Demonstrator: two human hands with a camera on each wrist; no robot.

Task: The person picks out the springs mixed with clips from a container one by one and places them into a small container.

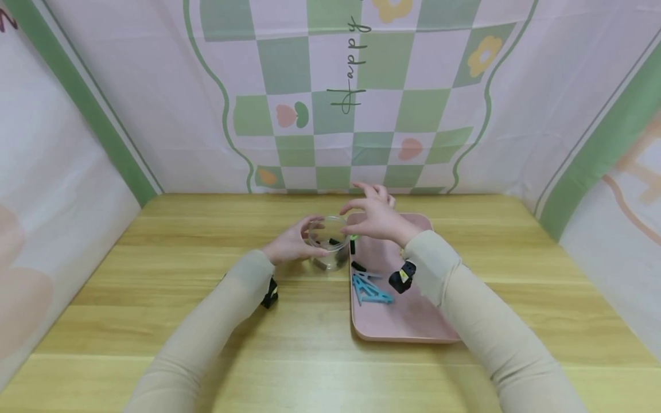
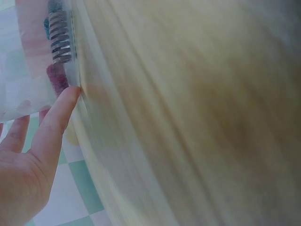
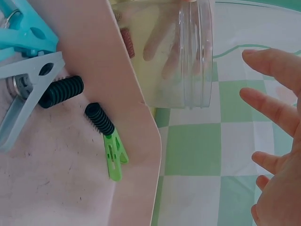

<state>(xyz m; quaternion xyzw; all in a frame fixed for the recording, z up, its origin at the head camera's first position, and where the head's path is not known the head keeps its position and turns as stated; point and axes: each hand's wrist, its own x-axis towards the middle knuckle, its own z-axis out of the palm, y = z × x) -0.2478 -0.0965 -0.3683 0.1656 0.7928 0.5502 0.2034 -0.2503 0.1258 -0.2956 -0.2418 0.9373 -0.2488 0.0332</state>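
Observation:
My left hand (image 1: 291, 244) holds a clear round jar (image 1: 330, 263) that stands by the tray's left edge, thumb at the near side and fingers round the far side. Inside lie a few small ridged coils; the left wrist view shows a silver coil (image 2: 60, 37) and a dark red coil (image 2: 57, 77) close to the thumb. My right hand (image 1: 379, 219) is raised over the tray's far left part, fingers spread and nothing in them. In the right wrist view those fingers (image 3: 277, 66) are apart from the jar's rim (image 3: 201, 70).
A pink tray (image 1: 408, 324) lies right of the jar. In it are blue plastic clips (image 1: 369, 289), a grey clip (image 3: 40, 70), black coils (image 3: 63, 92) and a green clip (image 3: 113, 157). A patterned cloth (image 1: 330, 115) hangs behind the wooden table (image 1: 289, 355).

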